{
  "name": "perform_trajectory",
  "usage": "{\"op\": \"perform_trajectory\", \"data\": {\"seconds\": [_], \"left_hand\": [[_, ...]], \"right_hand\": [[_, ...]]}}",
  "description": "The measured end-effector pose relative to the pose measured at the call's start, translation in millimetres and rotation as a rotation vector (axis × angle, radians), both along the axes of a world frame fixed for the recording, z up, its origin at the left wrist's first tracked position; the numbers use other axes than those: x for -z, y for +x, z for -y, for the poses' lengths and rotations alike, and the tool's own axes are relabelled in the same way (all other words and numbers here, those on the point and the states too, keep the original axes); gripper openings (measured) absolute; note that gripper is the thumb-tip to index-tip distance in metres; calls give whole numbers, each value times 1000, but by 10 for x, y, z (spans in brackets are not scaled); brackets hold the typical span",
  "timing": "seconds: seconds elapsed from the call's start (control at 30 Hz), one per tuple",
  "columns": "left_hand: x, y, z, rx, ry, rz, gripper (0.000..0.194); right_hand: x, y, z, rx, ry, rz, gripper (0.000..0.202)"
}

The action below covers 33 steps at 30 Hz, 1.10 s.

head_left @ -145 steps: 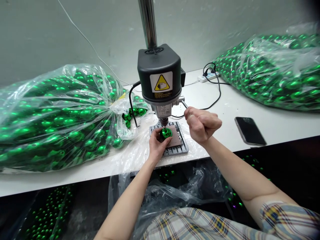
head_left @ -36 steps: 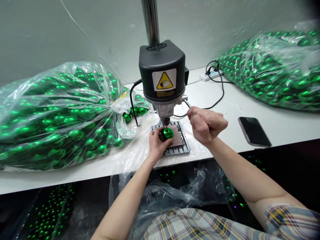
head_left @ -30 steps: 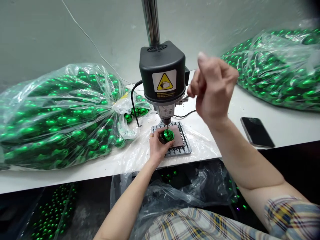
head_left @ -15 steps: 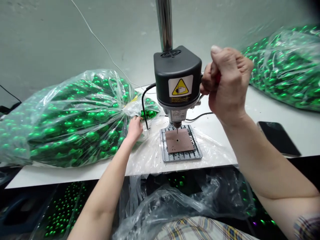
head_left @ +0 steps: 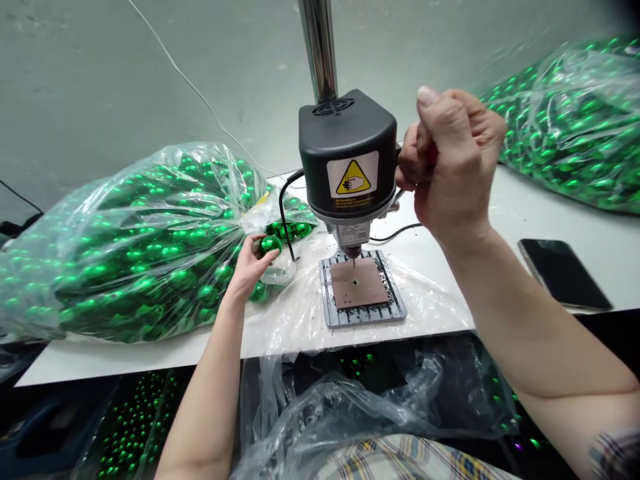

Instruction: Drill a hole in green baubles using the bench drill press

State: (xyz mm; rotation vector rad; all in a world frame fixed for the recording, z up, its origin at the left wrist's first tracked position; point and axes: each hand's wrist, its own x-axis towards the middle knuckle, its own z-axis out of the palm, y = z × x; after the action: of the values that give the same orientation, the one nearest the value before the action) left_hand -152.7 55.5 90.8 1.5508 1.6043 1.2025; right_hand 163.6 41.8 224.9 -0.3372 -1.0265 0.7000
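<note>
Person's L hand (head_left: 249, 264) holds shiny green round ball (head_left: 271, 246), ctr-left of frame, nr clear plastic bag (head_left: 145, 260); R hand (head_left: 454, 160), upper right, curled tight round blk drill press's (head_left: 347, 137) metal lever (head_left: 399, 195).

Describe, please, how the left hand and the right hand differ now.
The left hand curls around a green ball; the right hand is closed on the lever. The left hand is lower, beside the left bag; the right hand is raised beside the drill head. Both are ungloved.
</note>
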Motion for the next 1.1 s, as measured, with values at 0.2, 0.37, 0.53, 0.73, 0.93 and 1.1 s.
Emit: {"op": "perform_trajectory", "data": {"seconds": [0.2,0.37,0.53,0.73,0.93,1.1], "left_hand": [[-47,391,766,137,-248,655,48],[76,779,838,268,-437,817,49],[262,1031,787,193,-361,726,62],[442,1212,704,172,-134,352,64],[485,1284,580,290,-142,107,65],[526,1322,545,216,-79,20,62]], "right_hand": [[2,-31,-19,28,38,-40,45],[6,-4,-15,55,2,52,56],[7,25,-1,109,-90,175,64],[19,30,-41,69,-67,169,67],[25,33,-57,70,-81,175,68],[12,31,-26,94,-95,206,67]]}}
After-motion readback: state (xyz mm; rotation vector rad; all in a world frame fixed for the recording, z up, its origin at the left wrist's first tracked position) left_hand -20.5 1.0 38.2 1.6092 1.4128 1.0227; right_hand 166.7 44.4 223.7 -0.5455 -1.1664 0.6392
